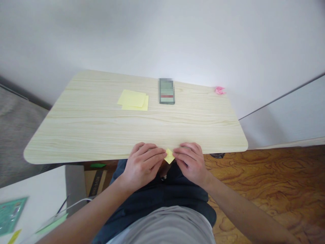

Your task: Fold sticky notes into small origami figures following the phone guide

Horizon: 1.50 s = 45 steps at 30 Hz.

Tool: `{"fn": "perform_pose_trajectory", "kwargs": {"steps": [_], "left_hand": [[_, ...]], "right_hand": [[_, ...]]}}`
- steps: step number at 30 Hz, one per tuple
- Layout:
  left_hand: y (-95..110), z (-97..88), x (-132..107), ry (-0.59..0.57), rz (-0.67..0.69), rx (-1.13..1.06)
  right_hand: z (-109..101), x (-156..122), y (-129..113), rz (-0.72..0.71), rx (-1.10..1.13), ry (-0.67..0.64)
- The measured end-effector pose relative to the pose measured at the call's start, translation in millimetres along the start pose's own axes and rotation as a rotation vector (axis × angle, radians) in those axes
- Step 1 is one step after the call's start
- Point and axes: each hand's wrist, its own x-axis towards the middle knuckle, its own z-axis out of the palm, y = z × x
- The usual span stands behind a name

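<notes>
A small folded yellow paper (pixel 169 157) sits at the near edge of the light wooden table (pixel 101 128). My left hand (pixel 143 166) pinches its left side with curled fingers. My right hand (pixel 190 162) pinches its right side the same way. Only a small diamond-shaped corner of the paper shows between my fingertips; the rest is hidden under them. Further back on the table lie two flat yellow paper squares (pixel 133 100), overlapping each other.
A phone (pixel 167 91) lies face up at the back middle of the table. A small pink folded paper figure (pixel 219 90) rests at the back right corner. A white surface (pixel 33 189) with a green sheet (pixel 11 215) stands at lower left. White wall behind.
</notes>
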Motion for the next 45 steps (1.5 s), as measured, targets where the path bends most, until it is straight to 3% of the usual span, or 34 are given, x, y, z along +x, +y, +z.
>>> {"fn": "perform_pose_trajectory", "kwargs": {"steps": [6, 11, 14, 21, 33, 45], "left_hand": [[-2, -4.2, 36, 0.053, -0.178, -0.137], [-27, 3.6, 80, -0.045, -0.443, -0.408], [-39, 6.8, 95, -0.071, -0.48, -0.601], [-45, 5.5, 94, -0.001, -0.527, -0.813], [-43, 4.8, 92, 0.147, -0.51, -1.051], [-46, 5.1, 89, 0.117, -0.474, -1.094]], "right_hand": [[-8, 40, -2, 0.222, 0.297, -0.014], [6, 81, 26, 0.497, 0.552, -0.059], [16, 94, 39, 0.562, 0.764, -0.057], [15, 100, 38, 0.56, 0.936, -0.063], [22, 102, 24, 0.56, 0.929, 0.114], [17, 99, 30, 0.56, 0.944, 0.08]]}}
